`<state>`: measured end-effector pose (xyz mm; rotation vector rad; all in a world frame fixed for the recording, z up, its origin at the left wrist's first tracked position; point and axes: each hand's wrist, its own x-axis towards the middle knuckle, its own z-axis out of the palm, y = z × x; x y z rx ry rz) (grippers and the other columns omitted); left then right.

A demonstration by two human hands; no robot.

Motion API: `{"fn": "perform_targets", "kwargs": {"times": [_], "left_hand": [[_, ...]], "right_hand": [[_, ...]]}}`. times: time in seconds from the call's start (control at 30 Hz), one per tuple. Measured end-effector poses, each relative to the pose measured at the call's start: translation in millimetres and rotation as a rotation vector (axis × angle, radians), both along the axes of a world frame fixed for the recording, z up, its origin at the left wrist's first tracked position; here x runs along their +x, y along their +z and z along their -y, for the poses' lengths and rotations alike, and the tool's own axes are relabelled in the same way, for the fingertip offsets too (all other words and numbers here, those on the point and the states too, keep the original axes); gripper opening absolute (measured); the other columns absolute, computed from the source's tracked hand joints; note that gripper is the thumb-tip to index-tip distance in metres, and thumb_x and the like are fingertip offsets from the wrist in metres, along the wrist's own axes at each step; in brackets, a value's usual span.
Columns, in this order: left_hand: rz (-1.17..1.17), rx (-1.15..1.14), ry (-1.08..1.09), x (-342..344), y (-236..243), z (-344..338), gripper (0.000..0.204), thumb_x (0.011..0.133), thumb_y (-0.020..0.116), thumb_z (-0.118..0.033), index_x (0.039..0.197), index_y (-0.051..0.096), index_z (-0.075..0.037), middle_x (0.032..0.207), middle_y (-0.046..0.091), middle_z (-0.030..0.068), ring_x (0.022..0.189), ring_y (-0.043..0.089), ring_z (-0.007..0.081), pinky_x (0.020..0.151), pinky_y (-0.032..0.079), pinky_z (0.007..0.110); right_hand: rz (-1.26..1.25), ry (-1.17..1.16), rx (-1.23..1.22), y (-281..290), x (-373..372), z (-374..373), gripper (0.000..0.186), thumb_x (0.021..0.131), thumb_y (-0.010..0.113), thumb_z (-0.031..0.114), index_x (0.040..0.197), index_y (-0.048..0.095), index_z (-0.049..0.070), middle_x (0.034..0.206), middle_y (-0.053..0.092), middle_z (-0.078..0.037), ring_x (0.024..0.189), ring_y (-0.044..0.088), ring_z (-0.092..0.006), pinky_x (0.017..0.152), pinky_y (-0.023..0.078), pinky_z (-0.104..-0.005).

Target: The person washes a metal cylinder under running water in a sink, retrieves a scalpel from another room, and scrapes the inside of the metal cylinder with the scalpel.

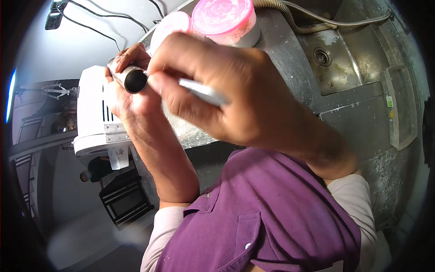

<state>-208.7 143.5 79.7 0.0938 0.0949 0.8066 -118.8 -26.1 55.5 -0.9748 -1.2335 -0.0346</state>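
My left hand (121, 100) is raised at the left, its fingers wrapped round a short metal tube (120, 76). The tube's dark round opening faces me. My right hand (247, 93) comes across from the right and is closed on a slim tool with a whitish handle (204, 91). Its thin tip seems to touch or nearly touch the tube's rim; blur and my fingers hide what kind of tool it is. Just beyond my hands stand two tubs with pink lids: a nearer-to-centre round tub (224, 20) and a second tub (171, 28), partly covered by my right hand.
A white machine (90, 113) stands left of my left forearm. To the right is a metal sink (340, 65) with a drain, and a ribbed hose (283, 13) runs over its far edge. A shallow grey tray (402, 106) lies at the far right. Black cables (108, 16) cross the upper left.
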Motion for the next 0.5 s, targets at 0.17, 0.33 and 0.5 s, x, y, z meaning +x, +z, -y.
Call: {"fn": "perform_targets", "kwargs": {"times": [0.17,0.33,0.5], "left_hand": [[-0.033,0.115,0.001,-4,0,-7,0.028,0.091,0.045,-0.025,0.074,0.040,-0.004,0.068,0.045,0.0069,0.054,0.046,0.0155,0.052,0.045,0.025],[0.009,0.118,0.047,8,2,2,0.025,0.088,0.045,-0.022,0.071,0.038,-0.004,0.068,0.045,0.0079,0.050,0.044,0.0151,0.047,0.044,0.024],[0.094,0.099,-0.004,21,0,10,0.038,0.096,0.041,-0.034,0.073,0.040,-0.004,0.069,0.043,0.0097,0.050,0.046,0.0162,0.046,0.047,0.025]], "right_hand": [[0.231,-0.098,0.002,8,0,2,0.025,0.088,0.062,0.017,0.092,0.054,-0.006,0.064,0.061,-0.015,0.064,0.068,-0.0273,0.058,0.054,-0.0366],[-0.258,0.147,-0.120,2,-3,-2,0.019,0.090,0.061,0.014,0.090,0.056,-0.004,0.062,0.061,-0.017,0.057,0.067,-0.0280,0.052,0.053,-0.0353],[-0.263,0.052,-0.150,-5,10,3,0.017,0.092,0.065,0.022,0.092,0.062,0.006,0.078,0.071,-0.009,0.068,0.071,-0.0238,0.064,0.058,-0.0332]]}}
